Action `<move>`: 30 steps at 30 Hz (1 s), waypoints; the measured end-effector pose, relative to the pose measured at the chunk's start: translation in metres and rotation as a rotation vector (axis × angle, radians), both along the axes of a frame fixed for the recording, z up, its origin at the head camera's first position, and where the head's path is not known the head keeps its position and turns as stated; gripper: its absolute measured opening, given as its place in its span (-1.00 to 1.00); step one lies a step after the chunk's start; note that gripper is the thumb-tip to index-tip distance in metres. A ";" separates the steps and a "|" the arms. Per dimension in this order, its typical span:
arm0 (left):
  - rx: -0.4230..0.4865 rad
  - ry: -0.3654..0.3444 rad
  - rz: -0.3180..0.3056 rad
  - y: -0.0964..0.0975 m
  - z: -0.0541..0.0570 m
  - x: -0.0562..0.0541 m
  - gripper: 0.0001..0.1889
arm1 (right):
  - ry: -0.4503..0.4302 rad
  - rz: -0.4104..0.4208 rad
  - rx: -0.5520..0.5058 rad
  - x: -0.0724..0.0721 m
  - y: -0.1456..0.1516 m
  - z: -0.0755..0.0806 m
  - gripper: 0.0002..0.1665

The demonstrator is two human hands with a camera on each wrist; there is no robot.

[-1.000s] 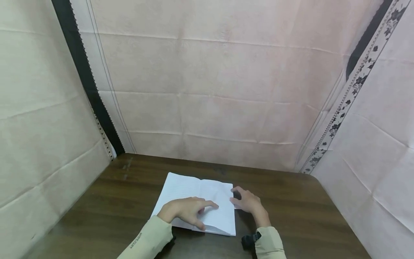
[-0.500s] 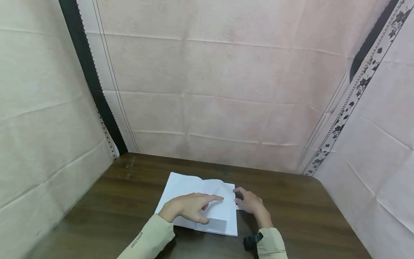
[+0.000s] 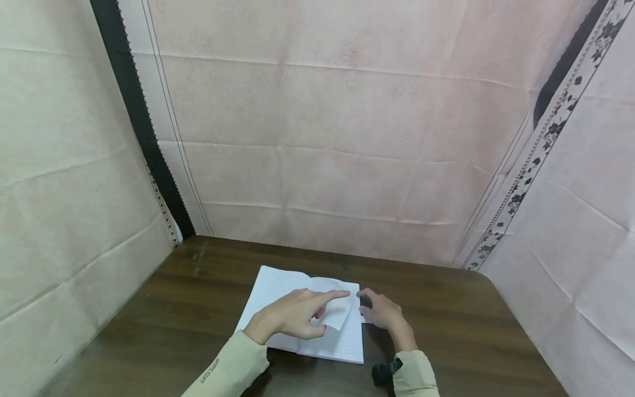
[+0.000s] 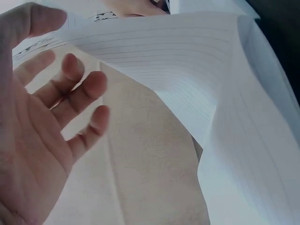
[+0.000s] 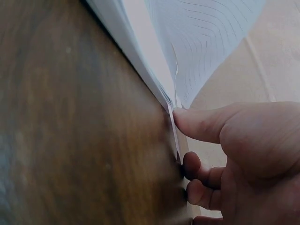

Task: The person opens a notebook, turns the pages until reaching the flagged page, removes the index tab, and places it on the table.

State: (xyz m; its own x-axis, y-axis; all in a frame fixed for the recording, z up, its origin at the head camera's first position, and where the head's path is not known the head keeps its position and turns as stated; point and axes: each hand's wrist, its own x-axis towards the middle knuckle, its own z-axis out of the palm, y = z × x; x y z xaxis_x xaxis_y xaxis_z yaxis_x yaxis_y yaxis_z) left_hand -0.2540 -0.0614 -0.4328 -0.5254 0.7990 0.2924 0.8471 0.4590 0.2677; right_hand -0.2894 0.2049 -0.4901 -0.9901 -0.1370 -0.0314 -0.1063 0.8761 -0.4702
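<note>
The notebook lies open on the worktop, between and partly beneath the hands. The left hand is positioned over it, index finger extended, thumb and index finger well apart. A raised, curled page stands beside the left hand, under the index finger; firm contact cannot be confirmed. The right hand is at the notebook's right edge: thumb tip touching the page edges, other fingers bent. Whether it pinches the notebook cannot be determined.
</note>
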 end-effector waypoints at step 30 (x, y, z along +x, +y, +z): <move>0.157 0.284 0.039 -0.023 0.028 0.001 -0.34 | 0.006 0.001 -0.020 0.003 0.000 0.001 -0.53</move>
